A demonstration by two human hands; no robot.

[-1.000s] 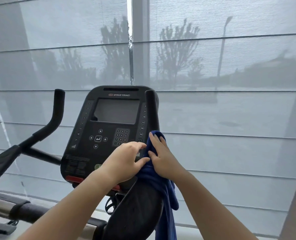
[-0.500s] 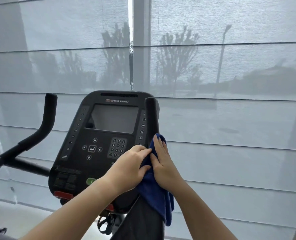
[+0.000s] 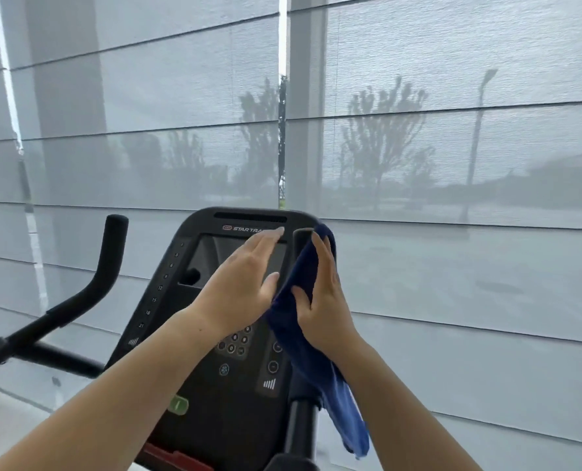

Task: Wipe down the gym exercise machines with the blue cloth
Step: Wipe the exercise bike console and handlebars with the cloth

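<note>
A black exercise bike console (image 3: 194, 334) with a grey screen and keypad fills the lower middle. Its right handlebar post (image 3: 301, 239) rises beside the screen. The blue cloth (image 3: 311, 338) is wrapped around that post up to its tip and hangs down to the lower right. My right hand (image 3: 321, 297) holds the cloth against the post, fingers stretched upward and thumb on the cloth. My left hand (image 3: 245, 287) lies with straight fingers over the screen, its edge touching the cloth.
The left handlebar (image 3: 109, 263) curves up at the left. Grey roller blinds (image 3: 452, 164) cover the window right behind the machine. A green button (image 3: 178, 404) and a red part (image 3: 177, 458) sit low on the console.
Both hands slid up the right handlebar post with the cloth, from its base to its tip. My left hand went from curled on the cloth to flat over the screen.
</note>
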